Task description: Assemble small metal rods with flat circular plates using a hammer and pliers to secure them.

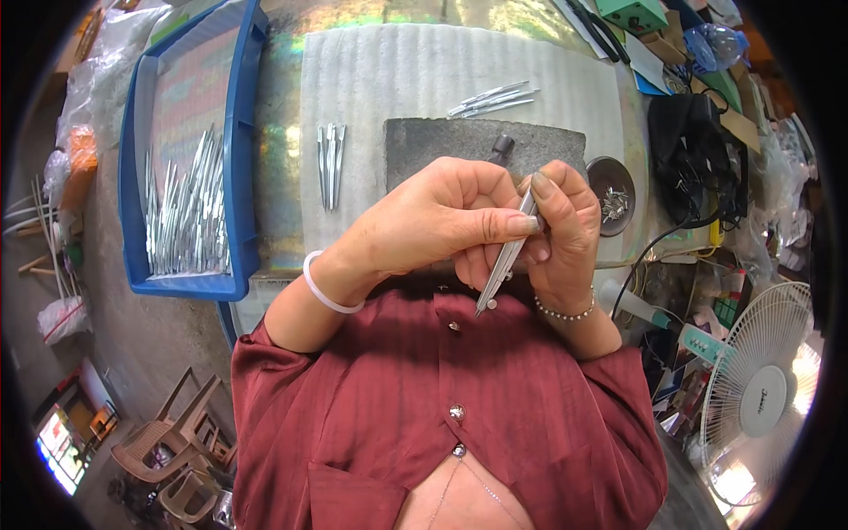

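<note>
Close to my body, above the near edge of the work table, both hands hold a slim silver metal drawing compass (502, 269) with its legs together. It slants down toward my shirt, and a small round screw stands out near its lower end. My left hand (442, 212) is closed on it, thumb pressed along its upper part. My right hand (567, 212) pinches the top end between thumb and fingers. Just beyond my hands lies a dark flat block (428, 146) with a short black cylindrical piece (503, 147) on it. What the hidden fingertips touch cannot be seen.
At left, a blue bin (244, 150) holds many slender silver metal parts (190, 216). More slim parts (332, 168) lie on the white foam sheet (362, 79), with another group (493, 99) farther back. A dark bowl (609, 170) holds tiny metal bits. A fan (761, 402) stands right.
</note>
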